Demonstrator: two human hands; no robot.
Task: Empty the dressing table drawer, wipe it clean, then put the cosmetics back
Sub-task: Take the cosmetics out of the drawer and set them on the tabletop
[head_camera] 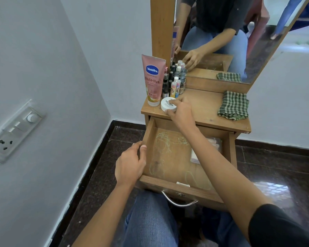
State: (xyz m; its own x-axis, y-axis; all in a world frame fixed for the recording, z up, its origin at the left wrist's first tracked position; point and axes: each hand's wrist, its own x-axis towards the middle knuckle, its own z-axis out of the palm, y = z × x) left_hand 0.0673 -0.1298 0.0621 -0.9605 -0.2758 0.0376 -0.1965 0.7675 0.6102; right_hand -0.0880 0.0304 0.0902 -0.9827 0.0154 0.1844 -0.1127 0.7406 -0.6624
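Observation:
The wooden drawer [151,134] of the dressing table is pulled open, its floor marked with pale scribbles. My left hand [130,164] grips the drawer's left wall. My right hand [181,111] holds a round white nail polish remover tub [167,104] on the table top [203,107], thumb on its front edge. A pink Vaseline tube [152,79] and several small bottles [175,82] stand at the top's back left. A clear plastic packet [194,155] lies in the drawer, partly hidden by my right arm.
A green checked cloth [233,106] lies folded on the right of the table top. A mirror [221,32] rises behind it. A wall with a switch panel [14,131] is on the left. Dark tiled floor surrounds the table.

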